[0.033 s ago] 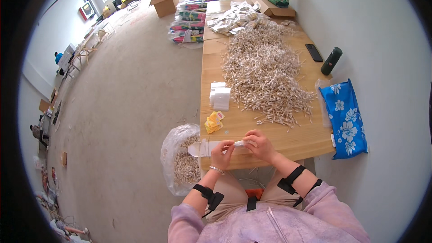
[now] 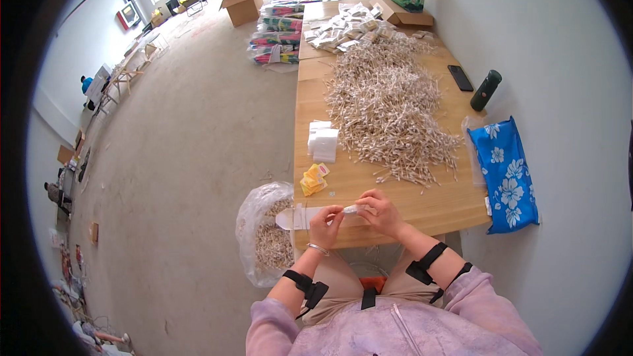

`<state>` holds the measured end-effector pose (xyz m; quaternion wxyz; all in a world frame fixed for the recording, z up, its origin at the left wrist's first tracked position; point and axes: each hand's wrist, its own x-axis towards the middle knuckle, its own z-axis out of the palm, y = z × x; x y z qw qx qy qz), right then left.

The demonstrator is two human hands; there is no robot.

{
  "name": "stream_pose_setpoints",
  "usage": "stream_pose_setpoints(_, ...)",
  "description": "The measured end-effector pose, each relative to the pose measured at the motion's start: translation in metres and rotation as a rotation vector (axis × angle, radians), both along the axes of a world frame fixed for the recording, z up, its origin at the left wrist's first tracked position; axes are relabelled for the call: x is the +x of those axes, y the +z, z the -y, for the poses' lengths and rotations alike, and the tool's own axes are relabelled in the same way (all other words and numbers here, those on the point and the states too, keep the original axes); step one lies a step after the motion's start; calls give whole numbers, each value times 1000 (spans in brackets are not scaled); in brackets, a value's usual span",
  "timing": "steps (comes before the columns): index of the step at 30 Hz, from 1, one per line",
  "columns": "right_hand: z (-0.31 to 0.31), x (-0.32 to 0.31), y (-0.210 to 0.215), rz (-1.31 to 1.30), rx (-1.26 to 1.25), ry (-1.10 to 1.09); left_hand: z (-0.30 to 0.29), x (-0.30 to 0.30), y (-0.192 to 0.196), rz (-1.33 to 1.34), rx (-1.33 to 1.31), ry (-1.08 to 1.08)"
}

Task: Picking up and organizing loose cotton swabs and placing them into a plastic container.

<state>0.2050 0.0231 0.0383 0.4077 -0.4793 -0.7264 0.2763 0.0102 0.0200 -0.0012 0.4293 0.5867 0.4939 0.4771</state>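
At the table's near edge, my left hand (image 2: 325,225) and my right hand (image 2: 381,215) are both closed on a small white packet (image 2: 350,209), pinched between their fingertips. Its contents are too small to make out. Beneath my left hand lies a long white strip (image 2: 285,219) with a rounded end that juts past the table's left edge. Just beyond the hands sit several yellow-orange cards (image 2: 313,179). A stack of small clear-white bags (image 2: 324,144) is farther back. A large heap of cotton swabs (image 2: 389,105) spreads over the middle of the table.
Filled packets (image 2: 349,26) pile up at the far end, before an open carton (image 2: 402,14). A phone (image 2: 459,78), a dark green bottle (image 2: 486,90) and a blue flowered pack (image 2: 504,175) line the right side by the wall. A plastic sack of swabs (image 2: 247,224) stands left of the table.
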Motion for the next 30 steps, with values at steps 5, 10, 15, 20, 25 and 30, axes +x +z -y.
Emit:
stream_pose_setpoints(5, -7, -2, -3, 28, -34, -22, -2, 5, 0, 51, -34, 7)
stream_pose_setpoints(10, -9, -13, 6, 86, 93, -26, -1, 3, 8, 37, -27, 2)
stream_pose_setpoints(15, -10, -19, 12, 44, 23, 7, -1, 4, 20, 48, -17, 18)
stream_pose_setpoints(20, -10, -22, 21, -2, 22, 23, -2, 2, 33, 4, 42, 12)
stream_pose_setpoints(25, -9, -22, 13, 13, 46, 41, -1, 1, 39, -110, 70, -36)
stream_pose_setpoints(30, -4, -20, 16, -36, -58, 9, 1, -2, 32, -83, 23, 0)
